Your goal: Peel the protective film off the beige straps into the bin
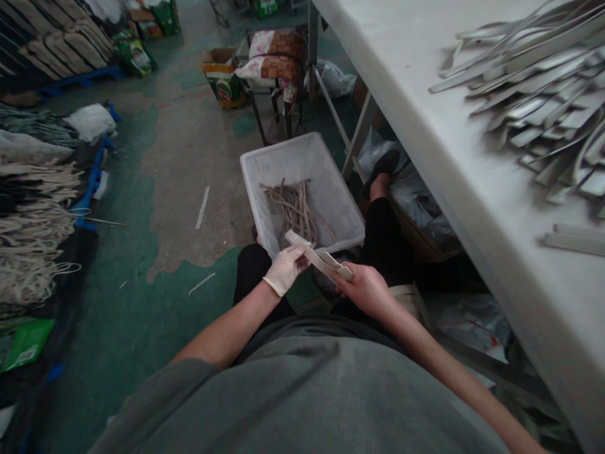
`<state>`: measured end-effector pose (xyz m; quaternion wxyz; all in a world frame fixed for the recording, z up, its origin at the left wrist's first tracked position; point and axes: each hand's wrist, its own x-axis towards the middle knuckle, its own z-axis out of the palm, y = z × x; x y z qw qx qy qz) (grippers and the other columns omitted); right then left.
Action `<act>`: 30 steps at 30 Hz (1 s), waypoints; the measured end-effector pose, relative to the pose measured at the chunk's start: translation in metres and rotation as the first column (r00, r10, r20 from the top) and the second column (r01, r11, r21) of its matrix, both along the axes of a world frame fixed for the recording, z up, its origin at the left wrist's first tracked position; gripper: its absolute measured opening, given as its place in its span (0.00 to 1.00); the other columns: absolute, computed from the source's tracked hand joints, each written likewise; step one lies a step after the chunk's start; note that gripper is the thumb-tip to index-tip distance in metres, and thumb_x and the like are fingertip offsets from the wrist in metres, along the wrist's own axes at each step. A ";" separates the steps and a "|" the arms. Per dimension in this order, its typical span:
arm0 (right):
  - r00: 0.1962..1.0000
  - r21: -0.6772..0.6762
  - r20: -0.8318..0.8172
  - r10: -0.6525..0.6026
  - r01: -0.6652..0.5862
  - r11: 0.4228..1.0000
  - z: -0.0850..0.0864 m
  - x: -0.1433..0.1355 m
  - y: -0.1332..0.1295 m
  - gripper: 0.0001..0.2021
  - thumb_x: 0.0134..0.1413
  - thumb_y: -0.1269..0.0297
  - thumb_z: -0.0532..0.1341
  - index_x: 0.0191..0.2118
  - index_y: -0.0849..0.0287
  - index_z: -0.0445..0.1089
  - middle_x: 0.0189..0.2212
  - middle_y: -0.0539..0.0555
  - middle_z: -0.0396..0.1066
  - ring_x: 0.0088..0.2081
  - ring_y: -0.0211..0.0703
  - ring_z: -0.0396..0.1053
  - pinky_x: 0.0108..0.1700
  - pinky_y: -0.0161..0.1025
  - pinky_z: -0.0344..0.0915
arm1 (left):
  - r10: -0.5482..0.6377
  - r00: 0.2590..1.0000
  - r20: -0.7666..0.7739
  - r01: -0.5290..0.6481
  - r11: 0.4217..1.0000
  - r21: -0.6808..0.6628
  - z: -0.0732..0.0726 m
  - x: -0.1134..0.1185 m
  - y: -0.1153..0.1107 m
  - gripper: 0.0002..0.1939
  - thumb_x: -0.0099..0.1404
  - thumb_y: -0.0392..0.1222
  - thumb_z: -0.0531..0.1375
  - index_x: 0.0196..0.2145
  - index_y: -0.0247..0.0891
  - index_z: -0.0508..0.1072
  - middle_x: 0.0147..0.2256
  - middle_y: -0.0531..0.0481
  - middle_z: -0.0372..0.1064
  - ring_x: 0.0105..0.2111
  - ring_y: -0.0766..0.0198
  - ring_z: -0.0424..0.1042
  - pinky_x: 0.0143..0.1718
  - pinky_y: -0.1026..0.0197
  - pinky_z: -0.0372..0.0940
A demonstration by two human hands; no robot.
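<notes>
We hold a pale strip (319, 260) slanting between our two hands.
Our gloved left hand (287, 267) pinches it near its far end, while our bare right hand (367, 287) closes around its nearer part, where other strip ends show; just beyond, a white bin (326, 161) holds tangled cords (297, 205). On our right, a white table (416, 107) bears heaped strips (534, 94); on our left, the green-and-grey floor (182, 126) has scraps (202, 208) lying on it.
</notes>
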<state>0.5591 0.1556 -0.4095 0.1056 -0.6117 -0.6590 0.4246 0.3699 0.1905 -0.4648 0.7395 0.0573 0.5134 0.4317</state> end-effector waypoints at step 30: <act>0.966 0.423 -0.043 0.255 -0.214 0.881 -0.004 0.012 -0.004 0.12 0.61 0.65 0.59 0.46 0.49 0.77 0.60 0.52 0.65 0.43 0.44 0.76 0.42 0.36 0.68 | -0.293 0.939 0.178 0.297 0.955 0.005 0.010 0.014 -0.019 0.05 0.63 0.37 0.62 0.34 0.31 0.76 0.30 0.44 0.75 0.30 0.62 0.74 0.35 0.61 0.68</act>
